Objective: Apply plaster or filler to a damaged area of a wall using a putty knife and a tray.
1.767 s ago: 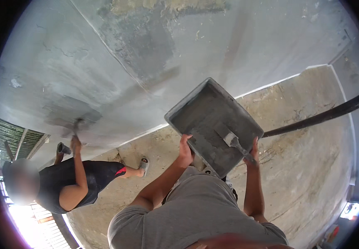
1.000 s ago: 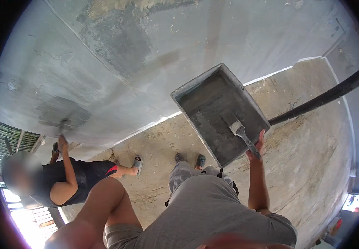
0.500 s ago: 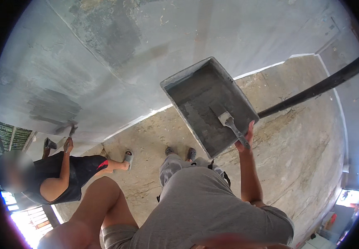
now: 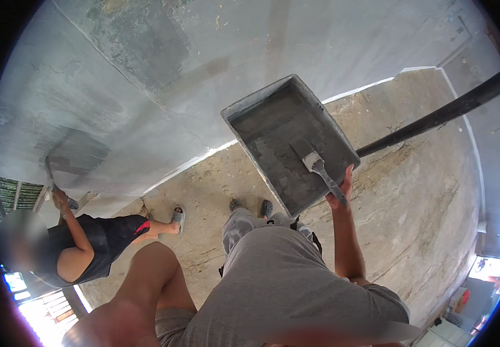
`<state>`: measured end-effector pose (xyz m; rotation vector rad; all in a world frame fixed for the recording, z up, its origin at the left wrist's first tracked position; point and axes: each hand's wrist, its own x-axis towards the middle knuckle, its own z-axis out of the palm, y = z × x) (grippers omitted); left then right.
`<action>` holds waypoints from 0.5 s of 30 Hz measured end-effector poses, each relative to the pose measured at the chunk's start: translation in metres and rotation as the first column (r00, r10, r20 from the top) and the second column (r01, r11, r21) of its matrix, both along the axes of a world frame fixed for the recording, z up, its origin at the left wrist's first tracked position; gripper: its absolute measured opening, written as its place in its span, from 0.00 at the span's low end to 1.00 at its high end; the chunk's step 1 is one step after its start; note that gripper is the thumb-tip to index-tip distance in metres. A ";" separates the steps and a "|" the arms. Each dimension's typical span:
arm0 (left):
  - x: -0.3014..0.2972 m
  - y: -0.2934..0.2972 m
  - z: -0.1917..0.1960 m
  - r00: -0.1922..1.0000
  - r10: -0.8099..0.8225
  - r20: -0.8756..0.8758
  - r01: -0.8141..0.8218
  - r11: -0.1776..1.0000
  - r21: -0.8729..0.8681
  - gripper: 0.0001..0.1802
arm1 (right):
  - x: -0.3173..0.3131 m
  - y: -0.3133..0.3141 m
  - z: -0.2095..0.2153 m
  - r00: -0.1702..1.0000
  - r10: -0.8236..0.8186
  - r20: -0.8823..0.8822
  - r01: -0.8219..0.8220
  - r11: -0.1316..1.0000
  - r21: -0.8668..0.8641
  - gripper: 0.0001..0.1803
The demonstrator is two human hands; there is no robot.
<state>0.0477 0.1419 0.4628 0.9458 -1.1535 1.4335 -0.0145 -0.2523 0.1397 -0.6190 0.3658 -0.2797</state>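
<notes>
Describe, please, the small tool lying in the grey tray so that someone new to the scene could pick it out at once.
Start at the big grey wall and drop to the rectangular mortar tray held up before it. Inside, near the tray's lower right edge, lies a putty knife with a flat grey blade and dark handle, which the right hand holds along with the tray's rim. It is the only tool in the tray; the co-worker's trowel is pressed to the wall, far left.

A grey plastered wall [image 4: 215,63] is met by a rough sandy floor [image 4: 423,191]; daylight is seen at the lower corners.

Room around the raised tray

The grey rectangular mortar tray [image 4: 287,141] blocked frame centre; bare grey plastered wall [image 4: 146,75] lay open upper left.
</notes>
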 end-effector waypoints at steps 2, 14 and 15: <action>0.001 -0.011 -0.006 0.997 -0.011 -0.073 -0.001 0.988 -0.157 0.22 | -0.005 -0.004 -0.004 1.000 -0.020 0.005 0.020 1.000 0.021 0.37; 0.053 -0.151 -0.307 -0.558 -0.547 -0.624 0.223 0.626 -0.747 0.38 | 0.007 -0.014 0.002 0.999 0.048 -0.002 -0.048 0.999 0.022 0.37; 0.052 -0.157 -0.296 -0.643 -0.560 -0.523 0.271 0.472 -0.839 0.38 | 0.005 -0.015 0.002 0.999 0.051 -0.004 -0.051 0.998 0.024 0.37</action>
